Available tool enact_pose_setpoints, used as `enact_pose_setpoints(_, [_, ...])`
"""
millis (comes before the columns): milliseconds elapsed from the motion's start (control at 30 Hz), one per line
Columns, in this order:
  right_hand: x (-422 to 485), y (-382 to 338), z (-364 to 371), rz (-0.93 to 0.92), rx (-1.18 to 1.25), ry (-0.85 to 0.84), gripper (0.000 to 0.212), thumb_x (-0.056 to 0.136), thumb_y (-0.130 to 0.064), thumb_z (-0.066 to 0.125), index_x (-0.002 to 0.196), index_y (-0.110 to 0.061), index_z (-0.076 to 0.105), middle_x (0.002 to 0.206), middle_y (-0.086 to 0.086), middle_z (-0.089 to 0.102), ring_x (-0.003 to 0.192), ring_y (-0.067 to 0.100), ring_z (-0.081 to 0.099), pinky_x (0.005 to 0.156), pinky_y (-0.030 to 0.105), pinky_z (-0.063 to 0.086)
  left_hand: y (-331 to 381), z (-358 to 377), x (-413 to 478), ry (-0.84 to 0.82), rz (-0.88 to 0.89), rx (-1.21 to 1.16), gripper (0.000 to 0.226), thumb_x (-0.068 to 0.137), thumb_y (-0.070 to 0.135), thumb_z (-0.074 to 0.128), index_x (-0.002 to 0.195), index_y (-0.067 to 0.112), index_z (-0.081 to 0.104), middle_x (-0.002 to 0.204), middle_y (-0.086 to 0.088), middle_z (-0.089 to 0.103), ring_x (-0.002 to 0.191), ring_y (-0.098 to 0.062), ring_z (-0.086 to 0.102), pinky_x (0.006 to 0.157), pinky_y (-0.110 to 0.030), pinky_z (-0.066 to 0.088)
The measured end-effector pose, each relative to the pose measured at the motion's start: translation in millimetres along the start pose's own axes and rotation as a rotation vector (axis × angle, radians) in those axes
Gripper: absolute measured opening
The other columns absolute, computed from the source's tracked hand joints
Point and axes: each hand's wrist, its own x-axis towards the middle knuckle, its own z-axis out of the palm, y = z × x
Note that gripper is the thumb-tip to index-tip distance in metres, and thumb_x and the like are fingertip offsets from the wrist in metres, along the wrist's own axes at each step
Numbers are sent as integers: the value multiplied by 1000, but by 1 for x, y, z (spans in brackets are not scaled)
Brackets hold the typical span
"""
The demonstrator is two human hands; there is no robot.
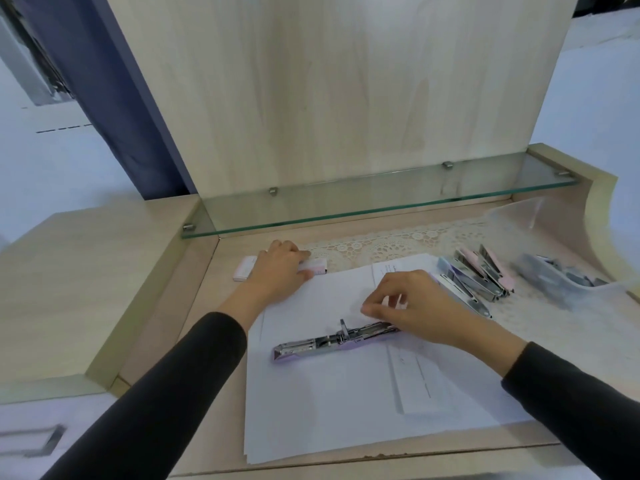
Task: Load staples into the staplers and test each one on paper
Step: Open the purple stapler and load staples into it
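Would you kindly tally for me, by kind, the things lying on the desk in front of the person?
Staplers: 5; open stapler on the paper, about 4 in the blurred pile
Staple boxes: 2
Paper stack: 1
Clear tub: 1
Lace mat: 1
Total: about 10

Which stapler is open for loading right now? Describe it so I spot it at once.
Find the stack of white paper on the desk. The lilac stapler lies across it, its right end under the right hand. Unlike the staplers grouped right of the paper, it lies alone, spread flat open, metal channel up.
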Motion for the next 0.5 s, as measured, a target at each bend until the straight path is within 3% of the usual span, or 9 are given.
enact_pose_setpoints(67, [9, -1, -4, 18, 12, 28, 29, 75, -49, 60, 76, -23, 72, 77, -17, 62, 67, 6, 55, 72, 32, 47, 0, 4, 3, -10, 16, 18, 44, 95, 40, 42, 134, 21, 44, 130, -7, 46, 118, -25, 34, 96, -39, 33])
enact_pose_setpoints(167, [22, -4, -6, -6, 18, 40, 20, 81, -34, 63, 79, -17, 72, 76, -11, 63, 64, 7, 54, 68, 27, 47, 2, 1, 2, 47, 39, -11, 42, 94, 38, 44, 132, 20, 46, 126, -7, 48, 114, -25, 38, 93, -37, 33])
enact_pose_setpoints(267, [39, -6, -2, -36, -24, 67, 12, 81, -23, 65, 89, -17, 72, 79, -5, 66, 62, 7, 54, 71, 22, 43, 2, -1, 0, 115, 61, -155, 42, 92, 33, 51, 131, 19, 48, 121, -9, 50, 109, -27, 46, 88, -33, 35])
enact_pose_setpoints(333, [53, -6, 4, -2, -15, 104, 18, 82, -18, 64, 100, -17, 69, 80, -5, 64, 63, 8, 56, 76, 23, 44, 4, -2, -3, 173, 98, -295, 40, 89, 27, 58, 126, 13, 53, 116, -12, 53, 106, -29, 49, 87, -31, 35])
enact_pose_setpoints(400, [63, -5, 6, 98, 116, 164, 22, 84, -12, 60, 106, -12, 65, 81, 1, 65, 64, 13, 60, 74, 30, 52, 11, -4, -10, 219, 158, -358, 38, 86, 23, 63, 121, 9, 57, 112, -13, 55, 105, -28, 49, 87, -27, 33])
enact_pose_setpoints(500, [71, -5, 7, 275, 532, 124, 24, 88, -4, 54, 111, -2, 61, 82, 15, 66, 55, 19, 65, 63, 32, 59, 20, -5, -18, 261, 229, -413, 40, 83, 21, 66, 119, 6, 59, 106, -13, 59, 101, -27, 50, 85, -23, 32])
